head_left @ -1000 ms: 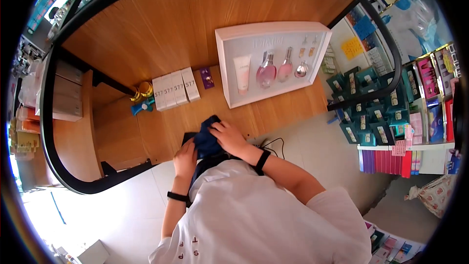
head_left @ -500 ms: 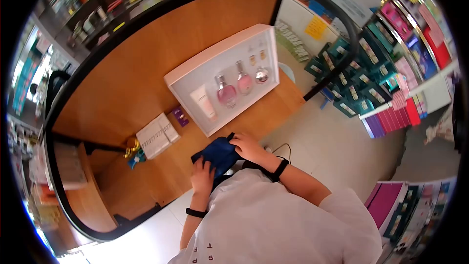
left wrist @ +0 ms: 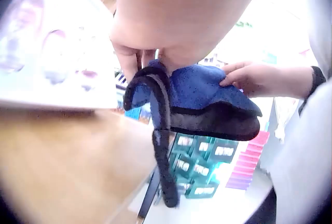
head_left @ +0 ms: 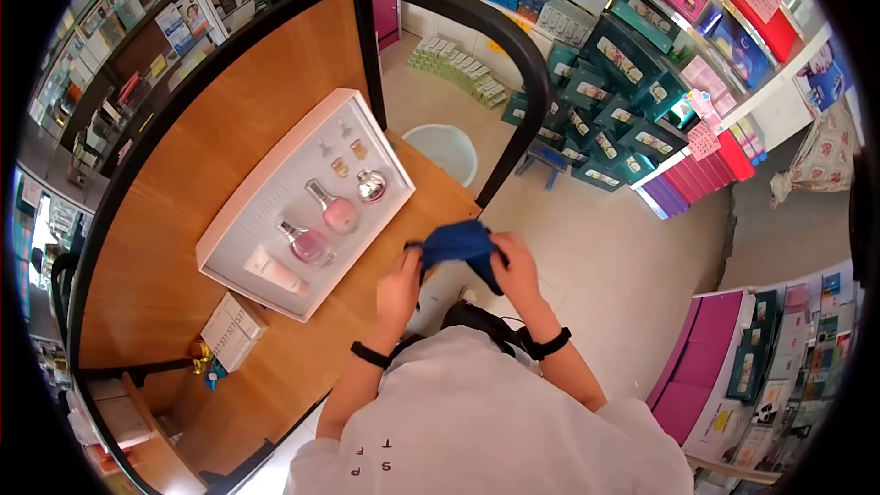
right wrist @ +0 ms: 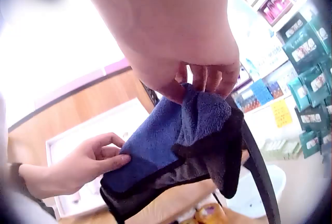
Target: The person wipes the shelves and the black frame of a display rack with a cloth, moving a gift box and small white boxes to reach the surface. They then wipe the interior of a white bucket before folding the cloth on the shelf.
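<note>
A blue cloth with dark edging and a grey-black underside [head_left: 456, 243] hangs between both hands in front of the body. My left hand [head_left: 400, 289] pinches its left end, and a narrow folded strip dangles below those fingers in the left wrist view. At the other end my right hand [head_left: 515, 270] grips the cloth, bunching it into folds under the fingertips in the right wrist view. The cloth is held up near the right end of the wooden shelf [head_left: 445, 194]. Just left of the hands, a pink-white gift box [head_left: 307, 206] with perfume bottles leans on the shelf.
Several white small boxes [head_left: 233, 332] stand on the shelf beside gold and blue items [head_left: 206, 362]. A black metal frame [head_left: 536, 82] borders the shelf. Beyond it are a pale basin [head_left: 443, 154] on the floor, stacked teal boxes [head_left: 610, 101] and a purple-fronted display [head_left: 697, 362].
The view has turned to the right. Both hands have lifted the cloth off the shelf area and moved right with it, spreading it out between them.
</note>
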Demonstrator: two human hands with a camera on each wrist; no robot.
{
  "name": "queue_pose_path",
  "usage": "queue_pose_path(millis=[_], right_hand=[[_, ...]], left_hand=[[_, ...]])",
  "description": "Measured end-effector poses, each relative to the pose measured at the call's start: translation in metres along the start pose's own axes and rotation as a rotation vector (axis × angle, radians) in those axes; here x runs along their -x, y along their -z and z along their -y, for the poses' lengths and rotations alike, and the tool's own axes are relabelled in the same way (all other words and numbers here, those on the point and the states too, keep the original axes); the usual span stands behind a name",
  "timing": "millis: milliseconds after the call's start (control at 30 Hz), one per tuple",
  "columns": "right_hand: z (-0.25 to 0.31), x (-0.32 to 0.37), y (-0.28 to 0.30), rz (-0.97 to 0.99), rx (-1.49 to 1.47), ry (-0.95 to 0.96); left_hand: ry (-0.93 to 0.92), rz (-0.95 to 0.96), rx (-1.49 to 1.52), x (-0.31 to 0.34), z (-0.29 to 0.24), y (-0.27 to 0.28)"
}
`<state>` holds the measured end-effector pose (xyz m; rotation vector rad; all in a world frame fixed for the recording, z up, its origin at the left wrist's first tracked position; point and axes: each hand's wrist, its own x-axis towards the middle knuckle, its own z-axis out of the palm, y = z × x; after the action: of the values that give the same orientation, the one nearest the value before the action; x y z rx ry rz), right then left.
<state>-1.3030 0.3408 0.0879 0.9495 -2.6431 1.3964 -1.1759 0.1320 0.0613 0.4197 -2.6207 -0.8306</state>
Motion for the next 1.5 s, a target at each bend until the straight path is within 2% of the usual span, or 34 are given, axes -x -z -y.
queue_pose_path(millis=[33, 167, 233, 267, 333, 367, 400, 467, 533, 600, 700, 767, 867, 900, 967, 1000, 1033, 1067, 1133, 1167, 1233, 1267, 1300, 1367, 1400, 1467, 1500], right_hand=[[0.007, -0.015, 0.022, -0.102, -0.048, -0.051], [0.059, -0.081, 0.106, -0.385, 0.024, 0.269], [0.093, -0.12, 0.141, -0.466, -0.017, 0.442], [0.105, -0.138, 0.148, -0.442, -0.025, 0.454], [0.12, -0.172, 0.15, -0.476, -0.026, 0.501], [0.115, -0.188, 0.145, -0.362, -0.04, 0.529], [0.107, -0.201, 0.138, -0.248, -0.053, 0.557], [0.099, -0.211, 0.12, -0.148, -0.133, 0.552], [0.089, -0.214, 0.11, -0.259, -0.065, 0.57], [0.091, -0.214, 0.12, -0.187, -0.096, 0.559], [0.107, -0.212, 0.153, -0.126, 0.046, 0.544], [0.126, -0.21, 0.176, -0.216, 0.078, 0.525], [0.17, -0.19, 0.204, -0.289, 0.046, 0.708], [0.178, -0.178, 0.224, -0.196, 0.171, 0.863], [0.19, -0.164, 0.261, 0.131, 0.114, 1.147], [0.194, -0.151, 0.24, -0.216, 0.009, 1.234], [0.205, -0.14, 0.25, -0.138, -0.007, 1.233], [0.218, -0.14, 0.266, -0.146, 0.008, 1.212], [0.231, -0.144, 0.3, 0.242, 0.262, 1.338], [0.223, -0.14, 0.298, 0.236, 0.268, 1.32], [0.191, -0.124, 0.281, -0.09, 0.045, 1.286], [0.185, -0.115, 0.277, -0.253, -0.061, 1.256], [0.209, -0.099, 0.279, -0.258, -0.047, 1.238], [0.275, -0.066, 0.283, 0.08, 0.386, 0.594], [0.265, -0.073, 0.277, 0.071, 0.394, 0.593], [0.228, -0.111, 0.256, -0.135, -0.044, 1.121], [0.225, -0.125, 0.249, -0.137, -0.035, 1.131]], left_hand=[[-0.059, -0.106, 0.053, -0.025, -0.025, 0.01], [-0.363, -0.495, 0.156, -0.129, -0.112, 0.073], [-0.509, -0.676, 0.129, -0.17, -0.151, 0.11], [-0.57, -0.77, 0.121, -0.187, -0.166, 0.122], [-0.563, -0.807, 0.148, -0.214, -0.191, 0.131], [-0.496, -0.727, 0.219, -0.223, -0.198, 0.125], [-0.504, -0.658, 0.226, -0.233, -0.198, 0.117], [-0.508, -0.632, 0.127, -0.243, -0.196, 0.093], [-0.489, -0.664, 0.068, -0.245, -0.194, 0.092], [-0.488, -0.629, 0.0, -0.245, -0.195, 0.099], [-0.44, -0.67, -0.065, -0.269, -0.18, 0.111], [-0.446, -0.73, -0.143, -0.296, -0.158, 0.12], [-0.446, -0.778, -0.217, -0.332, -0.133, 0.135], [-0.448, -0.762, -0.216, -0.342, -0.127, 0.143], [-0.372, -0.615, -0.24, -0.359, -0.116, 0.156], [-0.364, -0.634, -0.266, -0.365, -0.113, 0.16], [-0.378, -0.671, -0.266, -0.374, -0.105, 0.16], [-0.396, -0.704, -0.298, -0.382, -0.097, 0.162], [-0.323, -0.638, -0.216, -0.384, -0.099, 0.173], [-0.329, -0.626, -0.217, -0.387, -0.096, 0.176], [-0.325, -0.621, -0.223, -0.39, -0.092, 0.177], [-0.392, -0.713, -0.236, -0.396, -0.083, 0.171], [-0.355, -0.698, -0.249, -0.393, -0.084, 0.169], [-0.33, -0.701, -0.263, -0.388, -0.09, 0.17], [-0.339, -0.705, -0.255, -0.384, -0.094, 0.168], [-0.305, -0.695, -0.231, -0.375, -0.101, 0.165], [-0.387, -0.787, -0.294, -0.378, -0.095, 0.157]])
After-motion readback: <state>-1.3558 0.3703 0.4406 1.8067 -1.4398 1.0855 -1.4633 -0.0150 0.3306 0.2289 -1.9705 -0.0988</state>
